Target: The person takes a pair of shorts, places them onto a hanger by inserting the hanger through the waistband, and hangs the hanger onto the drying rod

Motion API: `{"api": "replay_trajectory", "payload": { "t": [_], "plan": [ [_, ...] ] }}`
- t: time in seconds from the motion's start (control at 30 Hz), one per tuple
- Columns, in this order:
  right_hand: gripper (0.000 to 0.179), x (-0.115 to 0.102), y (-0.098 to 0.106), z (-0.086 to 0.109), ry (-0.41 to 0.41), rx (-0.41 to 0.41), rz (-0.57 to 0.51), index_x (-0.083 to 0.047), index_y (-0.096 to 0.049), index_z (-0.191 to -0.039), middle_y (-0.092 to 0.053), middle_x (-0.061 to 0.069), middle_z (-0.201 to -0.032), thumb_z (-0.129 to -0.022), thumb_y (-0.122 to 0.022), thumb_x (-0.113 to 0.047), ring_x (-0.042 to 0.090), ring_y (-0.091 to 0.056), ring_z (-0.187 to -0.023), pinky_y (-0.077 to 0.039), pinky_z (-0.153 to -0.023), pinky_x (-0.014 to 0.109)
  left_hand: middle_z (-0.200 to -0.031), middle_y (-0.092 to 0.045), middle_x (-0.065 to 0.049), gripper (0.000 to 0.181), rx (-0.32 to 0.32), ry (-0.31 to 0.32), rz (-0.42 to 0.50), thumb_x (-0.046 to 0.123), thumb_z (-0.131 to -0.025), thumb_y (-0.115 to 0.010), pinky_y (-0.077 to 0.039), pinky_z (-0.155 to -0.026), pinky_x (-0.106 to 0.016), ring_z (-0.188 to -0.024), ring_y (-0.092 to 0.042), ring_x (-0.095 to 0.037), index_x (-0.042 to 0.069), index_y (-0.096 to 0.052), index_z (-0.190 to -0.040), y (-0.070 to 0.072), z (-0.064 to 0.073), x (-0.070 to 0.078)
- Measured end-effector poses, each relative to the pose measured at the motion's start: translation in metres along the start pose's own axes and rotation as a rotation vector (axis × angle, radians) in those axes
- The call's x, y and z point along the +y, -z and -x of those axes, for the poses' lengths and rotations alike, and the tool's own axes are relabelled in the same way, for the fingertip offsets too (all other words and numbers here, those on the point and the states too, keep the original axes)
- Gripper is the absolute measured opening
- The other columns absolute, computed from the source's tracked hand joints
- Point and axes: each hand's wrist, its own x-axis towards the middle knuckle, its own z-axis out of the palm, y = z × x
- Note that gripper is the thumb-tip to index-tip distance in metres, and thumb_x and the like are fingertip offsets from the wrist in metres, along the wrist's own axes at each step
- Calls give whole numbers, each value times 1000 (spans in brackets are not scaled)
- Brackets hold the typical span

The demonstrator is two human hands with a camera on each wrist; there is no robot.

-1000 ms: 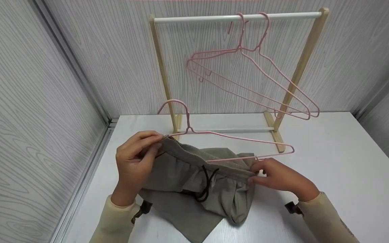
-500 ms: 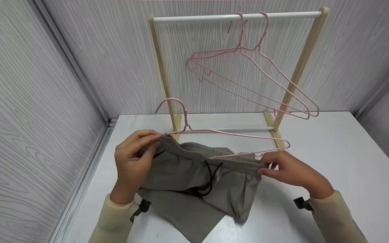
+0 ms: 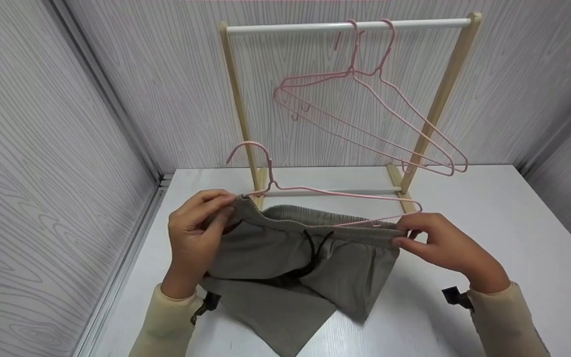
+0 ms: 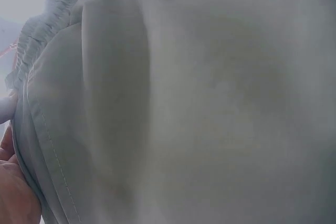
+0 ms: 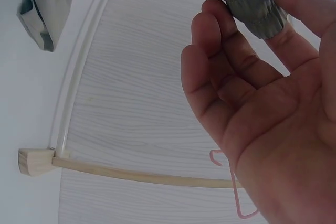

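Nearest, beige sleeves (image 3: pixel 161 325) lead to two bare hands above a white surface (image 3: pixel 493 223). The left end of the waistband of a grey-green garment (image 3: pixel 260 258) is pinched in the left hand's (image 3: pixel 196 225) grip; the right end is pinched in the right hand's (image 3: pixel 444 243), so the band is held taut and its opening shows. The lower cloth is spread below, with a black drawstring (image 3: pixel 313 250) in front. A pink hanger (image 3: pixel 345 194) is partly tucked in: its left end is hidden at the left hand, its right end is seen outside the band. The step in hand appears to be the fitting of garment to hanger; next, the right corner would need to be enclosed by the stretched waistband. Beyond, two spare hangers (image 3: pixel 355 47) are hung on a wooden rack (image 3: pixel 444 94).
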Motion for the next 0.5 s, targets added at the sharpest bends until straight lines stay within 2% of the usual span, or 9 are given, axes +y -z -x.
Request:
{"api": "replay_trajectory", "payload": {
  "t": [0.13, 0.27, 0.33, 0.5],
  "plan": [
    [23, -4, 4, 2, 10, 45, 23, -28, -70, -93, -64, -13, -86, -101, -78, -8, 7, -63, -84, -57, -83, 23, -110, -78, -16, 27, -7, 7, 2, -16, -94, -75, -56, -70, -18, -81, -69, -14, 2, -85, -112, 1, 0, 0],
    [27, -8, 9, 6, 1, 148, 57, -25, -78, -107, -68, -10, -93, -97, -80, -1, 6, -64, -88, -55, -84, 18, -110, -78, -17, 27, -15, 14, 9, -16, -94, -75, -56, -71, -18, -85, -70, -15, 1, -85, -112, 1, -2, 2],
    [30, -9, 11, 7, 12, 205, 59, -23, -80, -109, -70, -9, -97, -95, -81, 3, 6, -65, -89, -54, -83, 17, -111, -78, -17, 26, -21, 19, 6, -15, -94, -75, -54, -68, -18, -81, -68, -13, 1, -85, -112, 1, -2, 2],
    [25, -10, 14, 7, 78, 295, 39, -16, -78, -100, -66, -5, -93, -93, -78, 8, 9, -64, -87, -52, -83, 17, -112, -78, -16, 26, -25, 28, -6, -14, -95, -74, -48, -60, -18, -71, -61, -10, 2, -85, -112, 1, -1, 1]
  ]
}}
